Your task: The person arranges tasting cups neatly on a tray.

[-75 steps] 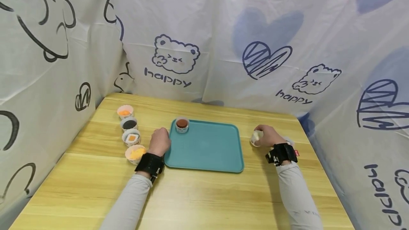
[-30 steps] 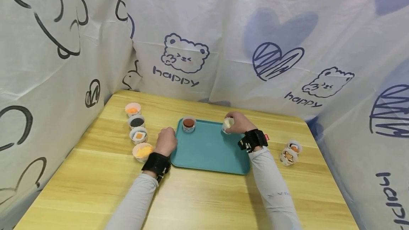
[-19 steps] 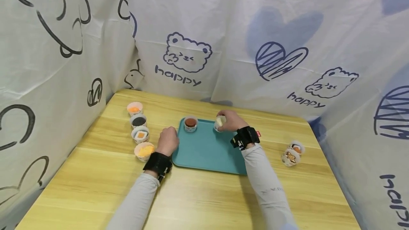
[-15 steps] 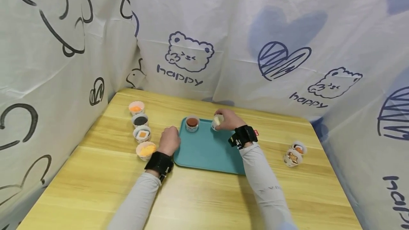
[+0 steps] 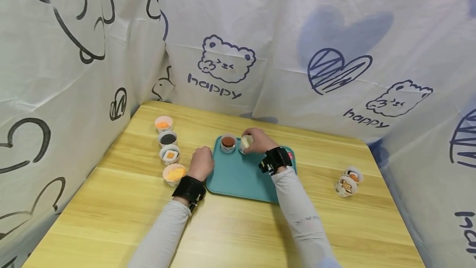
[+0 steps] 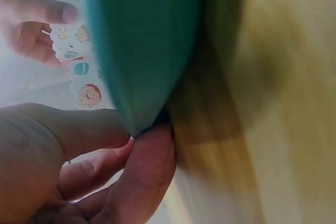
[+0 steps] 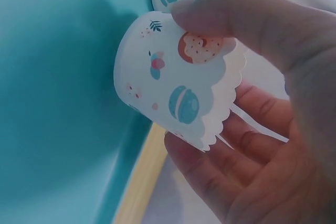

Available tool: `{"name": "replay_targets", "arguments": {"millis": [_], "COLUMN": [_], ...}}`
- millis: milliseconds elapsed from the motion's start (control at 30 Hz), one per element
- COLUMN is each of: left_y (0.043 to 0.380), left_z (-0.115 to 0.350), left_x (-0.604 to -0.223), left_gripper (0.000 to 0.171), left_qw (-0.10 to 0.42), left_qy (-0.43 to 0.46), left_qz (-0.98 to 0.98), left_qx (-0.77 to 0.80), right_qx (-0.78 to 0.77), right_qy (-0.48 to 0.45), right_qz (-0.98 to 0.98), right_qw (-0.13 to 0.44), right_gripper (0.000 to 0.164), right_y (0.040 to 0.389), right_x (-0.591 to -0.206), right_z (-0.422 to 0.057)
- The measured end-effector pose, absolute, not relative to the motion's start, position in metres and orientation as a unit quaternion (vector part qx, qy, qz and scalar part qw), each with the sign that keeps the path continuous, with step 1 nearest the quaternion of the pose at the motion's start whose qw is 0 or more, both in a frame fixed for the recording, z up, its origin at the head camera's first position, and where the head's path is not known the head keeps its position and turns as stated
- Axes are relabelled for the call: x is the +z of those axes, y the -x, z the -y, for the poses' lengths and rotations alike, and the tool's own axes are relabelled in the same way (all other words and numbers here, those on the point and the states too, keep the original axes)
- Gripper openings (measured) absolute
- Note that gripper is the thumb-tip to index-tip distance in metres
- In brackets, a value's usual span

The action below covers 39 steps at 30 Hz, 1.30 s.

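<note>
A teal tray [image 5: 241, 179] lies on the wooden table, and my left hand [image 5: 202, 163] pinches its left edge between thumb and finger, as the left wrist view shows close up. My right hand [image 5: 260, 140] holds a scalloped paper cup [image 7: 163, 72] with pale yellow content by its sides, thumb on one side and fingers on the other. That cup is upright at the tray's far side, its base at the tray surface. Just left of it stands a paper cup with brown content [image 5: 228, 143], in the tray's far left corner. The two cups look to touch.
Left of the tray, several paper cups stand in a line: orange [image 5: 164, 124], black [image 5: 167, 139], white with an orange square [image 5: 170, 154] and yellow [image 5: 174, 174]. Two more cups [image 5: 346, 186] stand close together at the right. Printed cloth [image 5: 279, 44] hangs around the table.
My right hand has carried the pale yellow cup leftward from the table's right side onto the tray, up beside the brown one. The left hand stays at the tray's edge. The head view has shifted slightly.
</note>
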<state>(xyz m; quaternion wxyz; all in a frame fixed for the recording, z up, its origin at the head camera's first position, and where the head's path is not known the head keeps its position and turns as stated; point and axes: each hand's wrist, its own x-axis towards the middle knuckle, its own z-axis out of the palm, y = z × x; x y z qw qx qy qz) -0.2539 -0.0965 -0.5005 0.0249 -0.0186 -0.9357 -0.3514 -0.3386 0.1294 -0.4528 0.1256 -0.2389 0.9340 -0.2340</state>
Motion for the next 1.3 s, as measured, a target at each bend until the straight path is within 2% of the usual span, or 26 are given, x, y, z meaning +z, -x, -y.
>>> {"name": "replay_targets", "arguments": {"millis": [367, 700, 867, 1300], "left_y": [0.254, 0.255, 0.254, 0.255], "left_z": [0.095, 0.096, 0.095, 0.096], "left_x": [-0.5, -0.5, -0.499, -0.496], "left_gripper": [0.051, 0.052, 0.051, 0.05], "left_qw": [0.019, 0.019, 0.014, -0.002], "left_qy": [0.02, 0.024, 0.027, 0.035], "left_qz": [0.932, 0.935, 0.935, 0.932], "left_qx": [-0.361, -0.353, -0.353, -0.361], "right_qx": [-0.234, -0.24, -0.253, -0.261], "right_qy": [0.231, 0.238, 0.235, 0.184], "right_qz": [-0.936, -0.933, -0.931, -0.942], "right_qw": [0.121, 0.126, 0.116, 0.101], "right_gripper": [0.054, 0.068, 0.074, 0.074], "right_y": [0.342, 0.339, 0.333, 0.312], "right_x": [-0.463, -0.462, -0.454, -0.444], "right_z": [-0.123, -0.129, -0.147, -0.217]}}
